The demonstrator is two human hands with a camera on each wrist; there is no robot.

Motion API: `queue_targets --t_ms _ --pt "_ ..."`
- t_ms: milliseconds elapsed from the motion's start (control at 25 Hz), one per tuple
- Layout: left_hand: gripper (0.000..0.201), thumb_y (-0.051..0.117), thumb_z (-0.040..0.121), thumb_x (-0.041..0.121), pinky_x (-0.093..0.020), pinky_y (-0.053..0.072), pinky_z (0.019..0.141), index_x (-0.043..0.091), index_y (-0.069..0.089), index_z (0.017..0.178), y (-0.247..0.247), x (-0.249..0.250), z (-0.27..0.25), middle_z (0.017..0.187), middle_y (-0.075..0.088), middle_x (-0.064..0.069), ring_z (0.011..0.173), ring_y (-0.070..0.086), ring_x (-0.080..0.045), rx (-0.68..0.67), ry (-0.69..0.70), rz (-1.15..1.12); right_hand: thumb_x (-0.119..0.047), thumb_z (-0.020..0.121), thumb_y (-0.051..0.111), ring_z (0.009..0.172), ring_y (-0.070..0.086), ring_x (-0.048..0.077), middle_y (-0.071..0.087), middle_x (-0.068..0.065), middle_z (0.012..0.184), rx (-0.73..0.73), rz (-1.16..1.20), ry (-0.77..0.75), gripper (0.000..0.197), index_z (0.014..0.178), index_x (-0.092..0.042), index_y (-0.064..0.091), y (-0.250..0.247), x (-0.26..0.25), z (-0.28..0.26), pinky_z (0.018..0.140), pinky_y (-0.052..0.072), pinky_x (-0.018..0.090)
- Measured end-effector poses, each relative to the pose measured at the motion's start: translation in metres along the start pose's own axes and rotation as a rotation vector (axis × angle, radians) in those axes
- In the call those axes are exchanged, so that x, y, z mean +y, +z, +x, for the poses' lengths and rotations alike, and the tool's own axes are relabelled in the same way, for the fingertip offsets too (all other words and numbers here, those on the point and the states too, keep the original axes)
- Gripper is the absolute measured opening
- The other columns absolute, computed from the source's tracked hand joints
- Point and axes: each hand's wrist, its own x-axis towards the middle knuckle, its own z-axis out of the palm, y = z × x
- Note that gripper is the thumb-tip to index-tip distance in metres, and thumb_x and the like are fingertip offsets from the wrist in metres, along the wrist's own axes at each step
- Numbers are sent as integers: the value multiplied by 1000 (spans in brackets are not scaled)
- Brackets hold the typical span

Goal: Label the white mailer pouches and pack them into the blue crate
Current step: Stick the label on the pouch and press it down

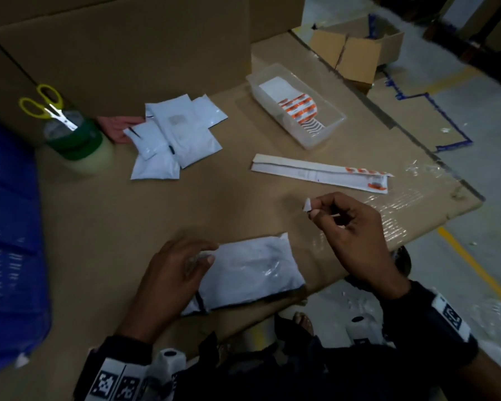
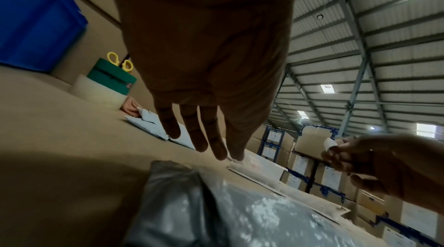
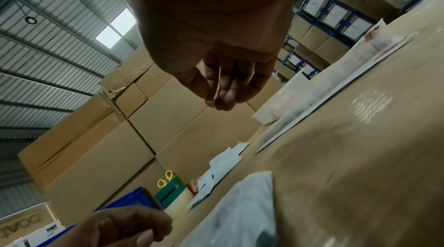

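A: Blue ribbed plastic crate (image 1: pixel 9 227) stands at your left, on the cardboard-covered table (image 1: pixel 113 215); nothing seen inside from here. Pile of white plastic mailer pouches (image 1: pixel 174 134) lies farther back, well apart from you.

B: And the one you're working on?

A: White, soft, padded mailer pouch (image 1: pixel 249 273), flat at the near table edge. Your left hand (image 1: pixel 168 282) rests on its left end, fingers curled over the edge, pinning it. Judged light, limp, slick film; hold it by an end and support it flat.

B: Label?

A: Small white sticker (image 1: pixel 307 204) pinched at your right hand (image 1: pixel 356 241) fingertips, above the table, not yet touching the pouch. Flimsy; likely to curl and stick to itself.
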Motion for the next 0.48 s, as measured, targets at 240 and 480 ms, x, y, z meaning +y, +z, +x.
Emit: queue_targets --t_ms 240,480 --pt "23 75 91 20 -8 41 94 36 73 108 -5 -26 -26 114 64 24 114 54 10 -66 15 -89 -20 88 81 68 66 6 72 -11 76 -19 -129 -40 13 80 -25 73 39 -22 -45 64 49 19" --pt "20 78 88 29 -7 37 95 34 73 107 -5 -41 -25 114 63 16 119 53 1 -58 78 -62 -29 89 79 77 67 8 68 -14 80 -106 -321 -103 19 88 -29 60 74 -24 -66 65 50 26"
